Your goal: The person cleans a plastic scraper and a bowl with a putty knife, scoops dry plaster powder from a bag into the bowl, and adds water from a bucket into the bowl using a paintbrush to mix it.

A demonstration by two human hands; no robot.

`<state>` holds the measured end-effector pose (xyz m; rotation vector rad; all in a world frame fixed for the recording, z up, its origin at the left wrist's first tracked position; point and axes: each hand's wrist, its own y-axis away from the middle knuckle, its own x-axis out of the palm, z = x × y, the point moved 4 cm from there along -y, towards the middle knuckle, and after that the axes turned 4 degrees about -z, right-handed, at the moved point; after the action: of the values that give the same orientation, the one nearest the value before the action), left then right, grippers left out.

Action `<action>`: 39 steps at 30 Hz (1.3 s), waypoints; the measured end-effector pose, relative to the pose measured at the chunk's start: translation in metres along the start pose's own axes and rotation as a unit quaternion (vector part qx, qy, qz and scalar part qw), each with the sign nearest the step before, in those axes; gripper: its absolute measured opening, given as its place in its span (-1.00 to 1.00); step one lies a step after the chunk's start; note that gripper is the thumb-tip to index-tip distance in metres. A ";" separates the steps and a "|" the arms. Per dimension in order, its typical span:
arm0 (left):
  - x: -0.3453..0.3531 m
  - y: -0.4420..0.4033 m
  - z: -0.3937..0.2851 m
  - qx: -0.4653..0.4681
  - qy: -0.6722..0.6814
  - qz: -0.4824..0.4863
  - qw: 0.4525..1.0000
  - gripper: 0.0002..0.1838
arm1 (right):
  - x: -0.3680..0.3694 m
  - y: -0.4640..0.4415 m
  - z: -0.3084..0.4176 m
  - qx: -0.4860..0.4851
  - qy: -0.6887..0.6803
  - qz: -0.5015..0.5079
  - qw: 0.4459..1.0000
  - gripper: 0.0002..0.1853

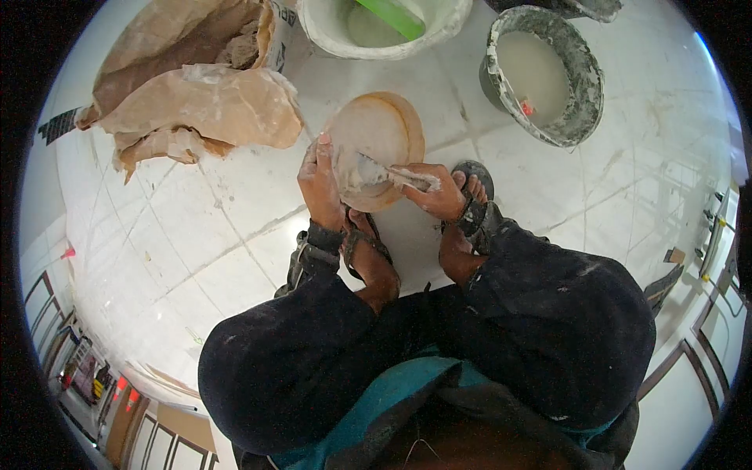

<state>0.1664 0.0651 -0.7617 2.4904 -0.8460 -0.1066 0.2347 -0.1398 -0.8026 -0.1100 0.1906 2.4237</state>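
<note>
A round, cream-coloured tub [418, 135] with a whitish coating inside is in front of my feet. My left hand [319, 186] grips its left side, with the thumb at the rim and the fingers round the outer wall. In my right hand [439, 192] is a putty knife [381, 169] caked with pale material. Its blade reaches into the lower part of the tub, by a lump of whitish paste [354, 177]. Whether the blade touches the tub's bottom I cannot tell. White dust covers the fingers of both hands.
A torn paper sack [204, 110] of powder lies open at the upper left. Beyond the tub stands a white bucket [368, 52] with a green tool [395, 17] in it. To the right, a dark bucket [583, 117] holds cloudy liquid. White floor tiles [211, 258] surround my sandalled feet.
</note>
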 end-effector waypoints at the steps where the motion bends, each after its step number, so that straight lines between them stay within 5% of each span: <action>1: -0.006 -0.001 0.004 0.003 0.001 -0.001 1.000 -0.46 | 0.002 -0.001 0.000 -0.003 0.000 0.001 1.000 -0.63; 4: -0.011 -0.001 0.006 0.067 -0.098 0.058 0.991 -0.50 | 0.005 0.001 -0.014 0.070 -0.132 0.014 0.989 -0.63; 6: -0.010 0.005 0.011 -0.070 0.056 0.070 0.994 -0.45 | 0.004 -0.001 -0.016 0.089 -0.092 0.065 0.990 -0.62; 7: -0.012 0.008 0.009 -0.067 0.057 0.069 0.994 -0.45 | 0.003 -0.001 -0.016 0.085 -0.091 0.067 0.990 -0.62; 10: -0.017 0.011 0.008 -0.079 0.070 0.098 0.990 -0.41 | 0.001 -0.004 -0.027 0.021 0.052 0.080 0.995 -0.61; 13: -0.027 0.004 0.015 -0.059 0.024 0.099 0.993 -0.39 | 0.008 0.001 -0.055 -0.251 0.305 0.075 0.916 -0.60; 14: -0.029 0.002 0.018 -0.089 0.064 0.095 0.989 -0.38 | 0.001 -0.003 -0.056 -0.062 0.134 0.053 0.988 -0.59; 15: -0.030 0.000 0.020 -0.118 0.104 0.091 0.983 -0.37 | -0.003 -0.003 -0.059 0.132 -0.046 0.029 0.990 -0.58; 19: -0.033 -0.003 0.020 -0.112 0.128 0.083 0.982 -0.34 | -0.024 -0.023 0.014 0.160 -0.084 0.062 0.982 -0.59; 28: -0.042 -0.019 0.057 -0.147 0.152 0.052 0.976 -0.29 | -0.042 -0.032 0.030 0.083 -0.055 0.008 0.995 -0.57; 31: -0.058 -0.029 0.053 0.045 -0.148 -0.041 0.987 -0.35 | -0.042 -0.036 0.048 0.122 -0.081 0.006 0.989 -0.59; 36: -0.073 -0.032 0.008 0.091 -0.061 -0.167 0.980 -0.40 | -0.034 -0.078 0.101 0.072 -0.095 -0.011 0.993 -0.58; 38: -0.076 -0.038 -0.008 0.050 0.112 -0.199 0.972 -0.36 | -0.034 -0.105 0.127 0.024 -0.122 -0.009 0.992 -0.60; 39: -0.082 -0.046 -0.016 0.080 0.123 -0.185 0.972 -0.31 | -0.033 -0.123 0.155 -0.070 -0.057 -0.043 0.995 -0.61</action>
<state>0.1297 0.1516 -0.7766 2.7130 -0.2932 0.1478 0.3351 -0.0432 -0.6592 -0.0423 -0.0362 2.3486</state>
